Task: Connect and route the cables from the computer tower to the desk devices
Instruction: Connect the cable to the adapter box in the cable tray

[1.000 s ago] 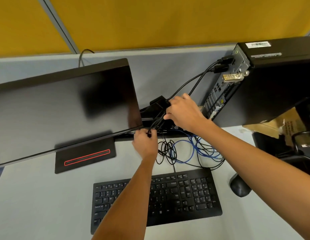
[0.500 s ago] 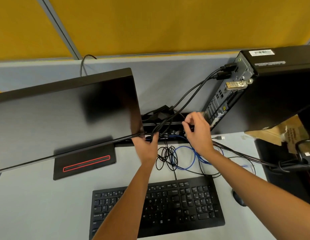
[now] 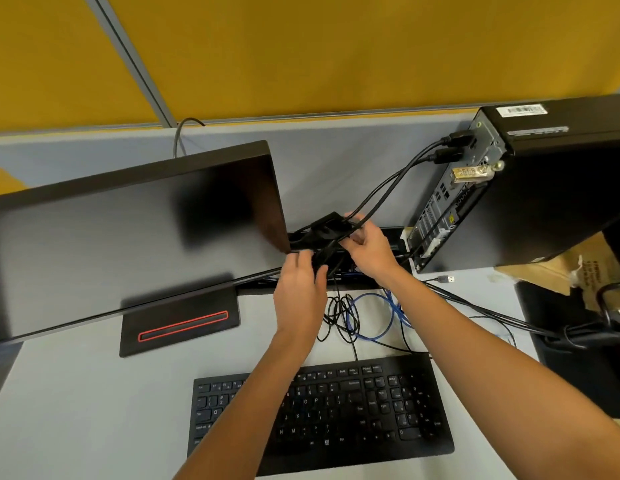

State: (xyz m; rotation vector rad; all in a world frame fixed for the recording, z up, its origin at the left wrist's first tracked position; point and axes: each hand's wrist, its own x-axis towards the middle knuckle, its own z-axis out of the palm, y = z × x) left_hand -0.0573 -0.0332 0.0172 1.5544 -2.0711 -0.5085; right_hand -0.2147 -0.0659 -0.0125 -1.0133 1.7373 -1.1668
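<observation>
Behind the monitor (image 3: 135,237), I am gripping the black cables (image 3: 381,199) with my left hand (image 3: 300,292) while my right hand (image 3: 371,252) is pinching them too.

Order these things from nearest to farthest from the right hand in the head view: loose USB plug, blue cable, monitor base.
From the right hand:
1. Blue cable, just below the wrist.
2. Loose USB plug, to its right, near the tower.
3. Monitor base, far left.

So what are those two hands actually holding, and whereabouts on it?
Both grip the bundle of black cables beside the monitor's right edge: the left hand low on it, the right hand just above, mid-run, not at any plug.
</observation>
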